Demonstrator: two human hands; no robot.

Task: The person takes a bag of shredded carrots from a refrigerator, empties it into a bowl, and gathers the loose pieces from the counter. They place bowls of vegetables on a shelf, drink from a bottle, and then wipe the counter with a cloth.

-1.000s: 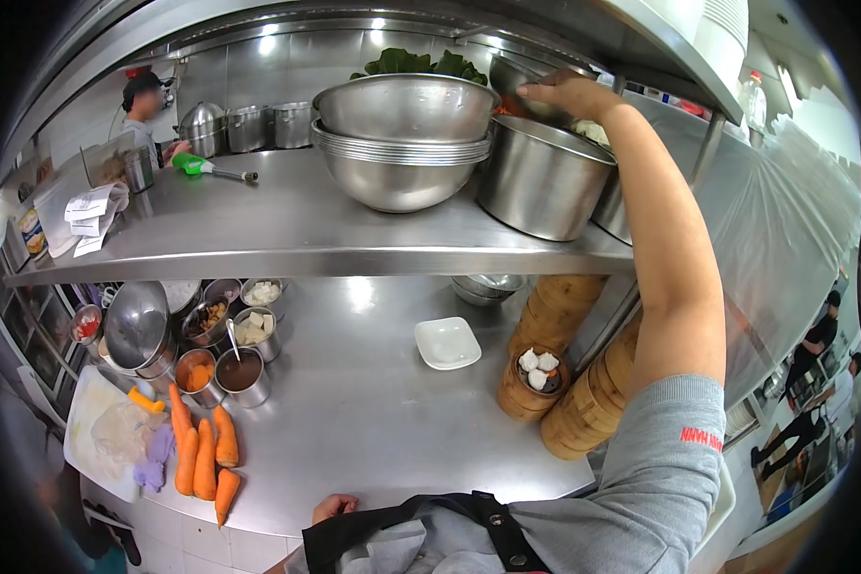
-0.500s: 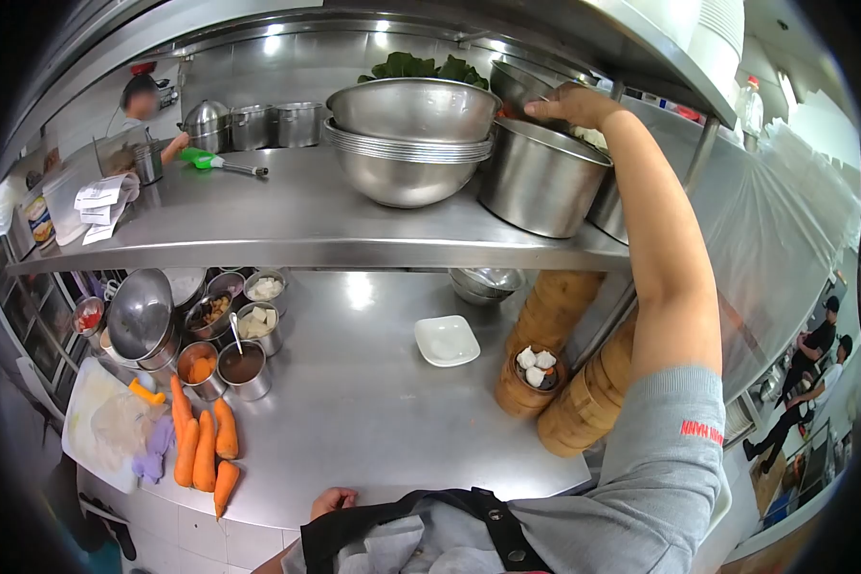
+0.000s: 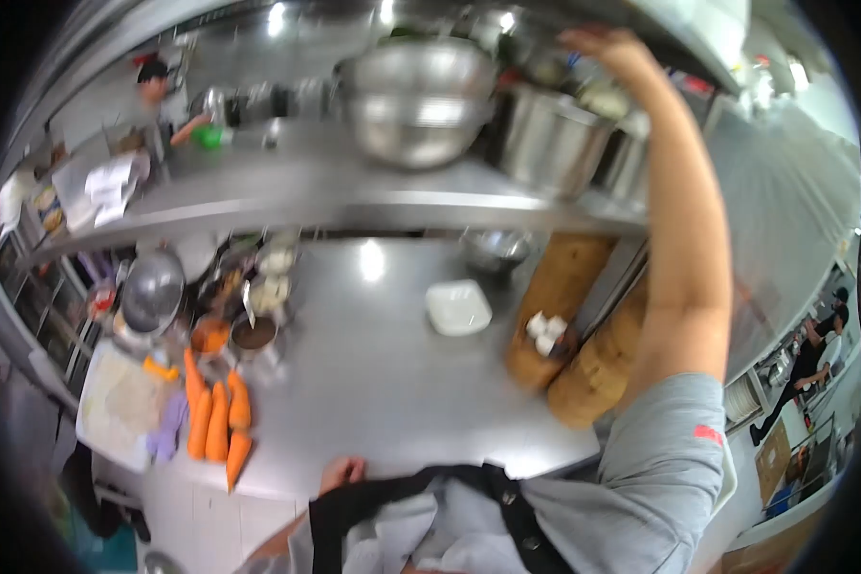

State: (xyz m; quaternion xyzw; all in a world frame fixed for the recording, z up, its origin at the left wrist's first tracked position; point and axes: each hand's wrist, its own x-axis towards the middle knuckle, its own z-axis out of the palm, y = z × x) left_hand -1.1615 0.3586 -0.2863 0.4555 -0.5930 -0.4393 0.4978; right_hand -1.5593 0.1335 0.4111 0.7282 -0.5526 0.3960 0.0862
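My right hand (image 3: 605, 50) is raised over the back of the upper shelf, above a tall steel pot (image 3: 555, 139) with pale green vegetables (image 3: 603, 99) behind its rim. Its fingers stretch out to the left, somewhat blurred, and I see nothing held in them. Low at the table's front edge, my left hand (image 3: 342, 474) rests with its fingers curled in and nothing visible in them; the apron partly covers that arm. Left of the pot stand stacked steel bowls (image 3: 416, 105), smeared by motion.
On the steel table (image 3: 373, 383) are a white dish (image 3: 457, 308), bamboo steamers (image 3: 598, 378), carrots (image 3: 217, 421), a cutting board (image 3: 124, 407) and several small containers of ingredients. The shelf edge (image 3: 354, 212) crosses above. A co-worker (image 3: 153, 100) stands beyond it.
My right hand has risen away from the pot's rim and the bowl behind it. The view has tilted, so the shelf and table appear higher. My left hand stays by the table edge.
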